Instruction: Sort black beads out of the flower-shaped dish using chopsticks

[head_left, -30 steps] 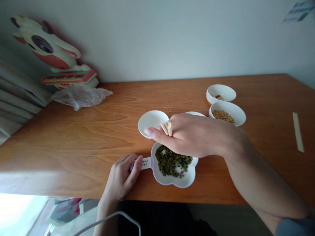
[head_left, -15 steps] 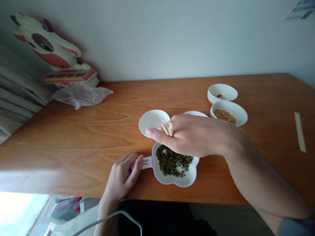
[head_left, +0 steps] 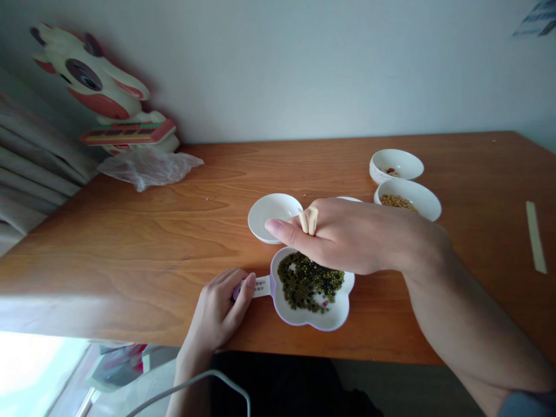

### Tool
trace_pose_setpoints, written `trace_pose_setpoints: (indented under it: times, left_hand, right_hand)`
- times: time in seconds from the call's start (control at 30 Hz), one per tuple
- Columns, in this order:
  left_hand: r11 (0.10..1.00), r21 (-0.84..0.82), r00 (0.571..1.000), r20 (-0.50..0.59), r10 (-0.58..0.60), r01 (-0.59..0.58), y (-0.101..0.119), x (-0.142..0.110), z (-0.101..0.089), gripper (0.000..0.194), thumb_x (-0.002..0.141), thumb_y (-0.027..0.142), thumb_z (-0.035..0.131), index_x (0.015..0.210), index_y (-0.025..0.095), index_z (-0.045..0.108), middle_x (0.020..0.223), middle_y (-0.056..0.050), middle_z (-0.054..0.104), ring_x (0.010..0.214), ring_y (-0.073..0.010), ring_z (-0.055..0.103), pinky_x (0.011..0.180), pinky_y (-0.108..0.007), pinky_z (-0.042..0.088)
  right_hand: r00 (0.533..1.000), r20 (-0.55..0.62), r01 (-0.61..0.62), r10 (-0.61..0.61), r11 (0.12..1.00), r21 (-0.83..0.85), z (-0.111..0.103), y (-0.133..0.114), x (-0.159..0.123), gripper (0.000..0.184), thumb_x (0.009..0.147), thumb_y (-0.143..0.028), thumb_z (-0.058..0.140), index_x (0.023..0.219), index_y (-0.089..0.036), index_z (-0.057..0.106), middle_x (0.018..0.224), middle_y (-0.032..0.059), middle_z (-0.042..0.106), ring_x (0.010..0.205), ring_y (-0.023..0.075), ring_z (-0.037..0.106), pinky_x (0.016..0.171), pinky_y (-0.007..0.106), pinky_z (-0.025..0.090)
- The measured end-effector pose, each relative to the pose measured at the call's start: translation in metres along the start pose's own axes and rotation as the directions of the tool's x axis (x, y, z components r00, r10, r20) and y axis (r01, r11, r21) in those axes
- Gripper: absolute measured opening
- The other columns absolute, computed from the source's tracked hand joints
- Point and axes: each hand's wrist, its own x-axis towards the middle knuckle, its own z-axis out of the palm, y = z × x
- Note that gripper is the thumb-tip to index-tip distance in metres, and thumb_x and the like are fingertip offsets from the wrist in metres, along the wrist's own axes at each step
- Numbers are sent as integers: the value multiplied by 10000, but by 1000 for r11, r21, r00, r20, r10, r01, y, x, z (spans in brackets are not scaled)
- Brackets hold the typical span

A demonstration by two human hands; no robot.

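A flower-shaped white and purple dish (head_left: 334, 315) near the table's front edge holds a heap of dark green beans (head_left: 304, 284). My left hand (head_left: 219, 310) is closed around the dish's short handle. My right hand (head_left: 343, 234) hovers over the dish's far side, fingers closed on a pair of pale chopsticks (head_left: 308, 220) whose top ends stick up between the fingers; their tips are hidden under the hand. An empty white bowl (head_left: 271, 217) sits just beyond the dish, touching distance from my right forefinger.
A bowl of yellow soybeans (head_left: 408, 200) and a bowl with a few red bits (head_left: 396, 165) stand at the right. A crumpled clear plastic bag (head_left: 147, 168) and a cartoon cow toy (head_left: 102, 98) sit at the far left. A pale paper strip (head_left: 535, 244) lies far right.
My right hand has shifted slightly up and away over the dish, and the chopstick ends have turned more upright. The left hand stays on the handle.
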Motion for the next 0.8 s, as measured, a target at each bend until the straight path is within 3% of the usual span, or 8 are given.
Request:
trace_pose_setpoints:
  times: [0.1,0.3,0.57,0.8]
  left_hand:
    - [1000,-2,1000,-4,-2,1,0,0,0,396,1129,374,445,768,212,467,719,15,526,647,-137,494,666,-293,371]
    - [1000,-10,1000,-4,10,-10,2,-1,0,376,1125,368,457,785,211,488,732,12,545,668,-144,513,683,-298,376]
    - [1000,-17,1000,-8,19,-19,5,1,-1,367,1111,360,480,776,209,479,728,21,534,655,-141,499,680,-295,365]
    - [999,-25,1000,3,21,-21,8,2,-2,374,1117,373,459,779,213,454,732,15,533,670,-151,494,690,-306,356]
  right_hand:
    - [999,35,24,-27,996,83,-1,2,1,762,1075,-676,182,525,-220,448,451,-5,410,455,135,375,569,359,264]
    - [999,44,2,-5,998,70,0,6,4,746,1076,-668,188,525,-226,426,442,-7,377,456,140,364,580,366,274]
    - [991,-13,134,-133,984,119,6,19,9,723,1081,-678,150,573,-220,386,513,-13,433,501,137,390,681,360,372]
    - [996,17,92,-93,995,49,9,20,12,747,1076,-691,143,569,-214,414,521,3,500,544,156,454,757,380,384]
